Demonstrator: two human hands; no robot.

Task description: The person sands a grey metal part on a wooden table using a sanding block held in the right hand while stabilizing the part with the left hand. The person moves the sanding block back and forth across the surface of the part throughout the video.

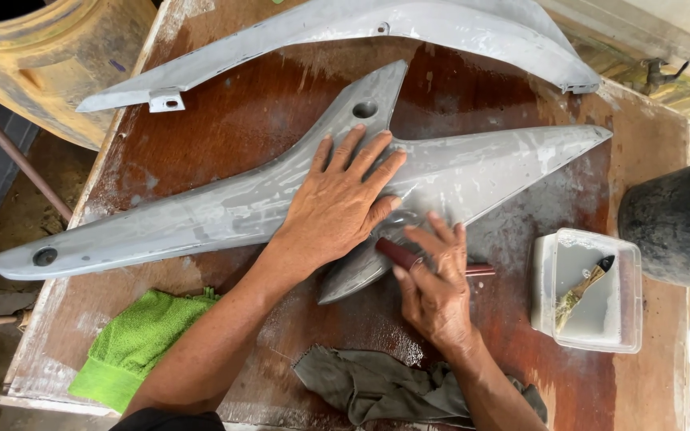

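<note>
Grey and wet, the long pointed panel (225, 211) lies across the wooden table (225, 120). Left hand (341, 199) presses flat on it, fingers spread; right hand (433, 283) grips a dark red sanding piece (399, 254) against its lower edge.

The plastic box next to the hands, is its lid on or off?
Off. The plastic box is open on top, with no lid over it, and a small tool lies inside in plain sight.
</note>
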